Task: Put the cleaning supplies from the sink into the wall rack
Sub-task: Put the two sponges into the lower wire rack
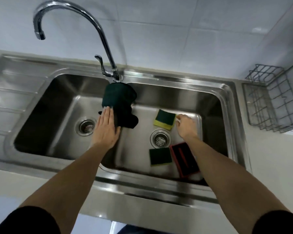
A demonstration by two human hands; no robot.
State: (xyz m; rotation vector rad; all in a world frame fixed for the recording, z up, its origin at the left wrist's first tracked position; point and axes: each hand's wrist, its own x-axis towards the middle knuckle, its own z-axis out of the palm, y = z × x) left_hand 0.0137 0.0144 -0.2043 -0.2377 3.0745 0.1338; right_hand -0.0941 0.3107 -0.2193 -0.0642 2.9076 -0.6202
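Head view: left hand (106, 128) lay flat and unclenched against dark cloth (119, 105) draped over sink (176, 181) divider; right hand (186, 124) pinched upper sponge (164, 119) by its corner; second sponge (160, 156), red brush (183, 160) in right basin; wire wall rack (269, 100) well apart

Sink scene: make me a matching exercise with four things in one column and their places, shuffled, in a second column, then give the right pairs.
Things
1. dark green cloth
2. far sponge
3. near sponge
4. red-edged pad

Places
A. in the right basin, between the drain and the front wall, left of the red-edged pad
B. draped over the divider between the two basins, under the left hand
C. in the right basin's front right part, partly under the right forearm
D. in the right basin beyond the drain, beside the right hand

Pairs: 1-B, 2-D, 3-A, 4-C
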